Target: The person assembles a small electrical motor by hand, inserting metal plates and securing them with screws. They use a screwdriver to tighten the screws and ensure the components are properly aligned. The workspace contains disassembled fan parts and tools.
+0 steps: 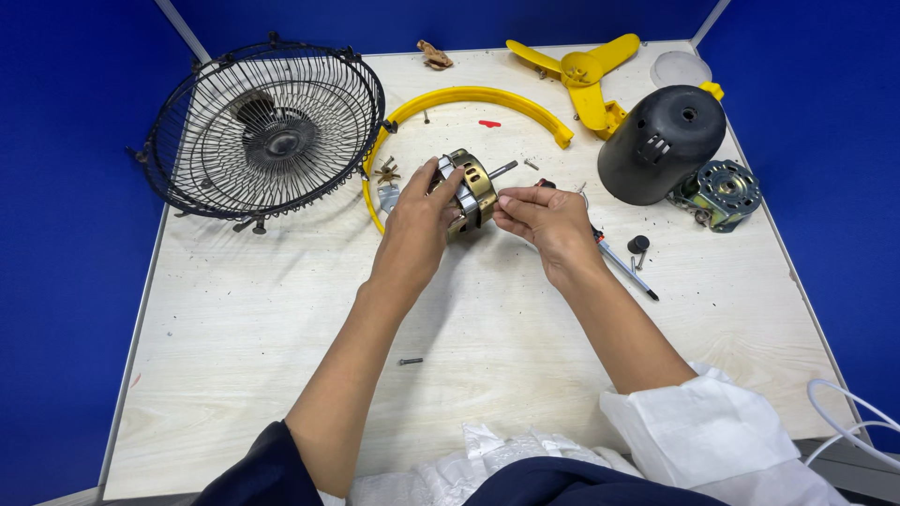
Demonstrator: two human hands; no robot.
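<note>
My left hand [415, 228] grips a brass-coloured fan motor [472, 187] with a steel shaft that points up and to the right, held a little above the table's middle. My right hand [544, 220] is at the motor's right side, its fingertips pinched against the housing. Under my right hand lies a screwdriver [626, 269] with a grey shaft, partly hidden by the wrist.
A black wire fan guard [267, 126] stands at the back left. A yellow ring [469, 96], yellow fan blades [581, 75], a black motor cover [661, 141] and a green-grey gearbox [722, 192] lie behind. A loose screw [410, 361] lies on the wooden table [234, 328].
</note>
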